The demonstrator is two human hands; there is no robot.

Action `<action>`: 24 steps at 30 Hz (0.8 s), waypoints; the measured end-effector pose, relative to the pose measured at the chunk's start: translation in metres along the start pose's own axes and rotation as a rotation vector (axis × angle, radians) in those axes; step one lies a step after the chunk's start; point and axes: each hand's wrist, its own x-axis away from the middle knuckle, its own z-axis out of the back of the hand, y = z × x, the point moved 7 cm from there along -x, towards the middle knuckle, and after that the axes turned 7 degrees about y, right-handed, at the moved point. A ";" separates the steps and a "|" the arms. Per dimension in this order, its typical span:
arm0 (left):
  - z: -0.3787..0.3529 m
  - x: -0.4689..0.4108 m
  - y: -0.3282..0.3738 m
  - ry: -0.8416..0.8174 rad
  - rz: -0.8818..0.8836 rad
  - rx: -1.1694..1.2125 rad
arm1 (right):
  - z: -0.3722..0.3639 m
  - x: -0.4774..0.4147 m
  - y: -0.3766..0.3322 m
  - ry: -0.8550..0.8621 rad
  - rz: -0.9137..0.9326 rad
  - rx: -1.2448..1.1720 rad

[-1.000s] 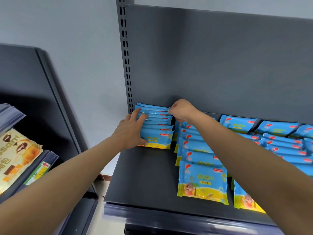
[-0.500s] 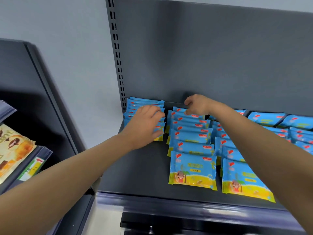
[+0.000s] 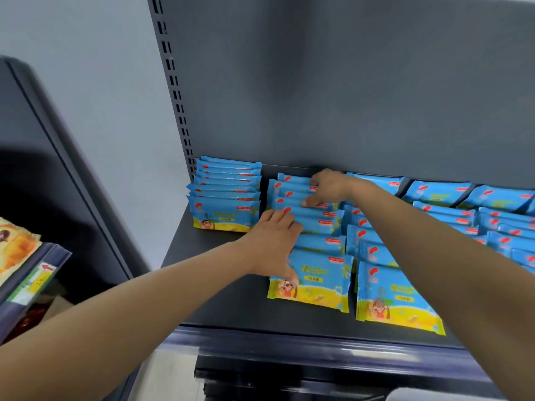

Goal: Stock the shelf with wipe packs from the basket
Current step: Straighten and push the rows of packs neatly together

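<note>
Blue and yellow wipe packs lie in overlapping rows on the dark shelf (image 3: 220, 299). The leftmost row (image 3: 225, 198) stands by the slotted upright. My left hand (image 3: 275, 244) rests on the left side of the second row (image 3: 315, 244), its fingers spread over the packs and its thumb on the front pack (image 3: 315, 285). My right hand (image 3: 325, 188) lies on the back packs of that same row, fingers bent down onto them. Further rows (image 3: 399, 293) fill the shelf to the right. The basket is out of view.
The shelf's grey back panel (image 3: 347, 82) rises behind the packs. A price-rail edge (image 3: 289, 342) runs along the front. At the left a second shelf unit (image 3: 34, 279) holds orange snack packs (image 3: 14, 250). Bare shelf lies in front of the leftmost row.
My left hand has left the leftmost row and moved right onto the second row. My right hand stays at the back of that row. The view has shifted left.
</note>
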 end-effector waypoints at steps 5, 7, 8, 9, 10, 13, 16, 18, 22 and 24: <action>0.009 -0.009 -0.010 0.099 0.132 -0.004 | 0.002 -0.004 -0.001 -0.022 0.018 -0.095; 0.013 -0.013 -0.015 0.154 0.167 -0.035 | 0.005 -0.006 -0.001 -0.001 0.038 -0.164; 0.015 -0.015 -0.017 0.181 0.183 -0.053 | 0.008 -0.007 -0.001 0.028 0.048 -0.214; 0.017 -0.018 -0.019 0.207 0.197 -0.077 | 0.012 -0.008 -0.001 0.065 0.059 -0.265; 0.019 -0.020 -0.022 0.231 0.212 -0.108 | 0.016 -0.008 -0.001 0.102 0.066 -0.309; 0.023 -0.026 -0.033 0.270 0.272 -0.189 | 0.025 -0.007 0.001 0.177 0.075 -0.370; 0.022 -0.030 -0.040 0.262 0.299 -0.230 | 0.038 -0.008 0.014 0.313 -0.002 -0.314; 0.022 -0.031 -0.041 0.264 0.284 -0.257 | 0.045 -0.008 0.029 0.403 -0.132 -0.289; 0.021 -0.032 -0.046 0.225 0.290 -0.229 | 0.035 -0.014 0.039 0.290 -0.203 -0.248; 0.019 -0.033 -0.048 0.189 0.297 -0.228 | 0.032 -0.016 0.038 0.272 -0.205 -0.267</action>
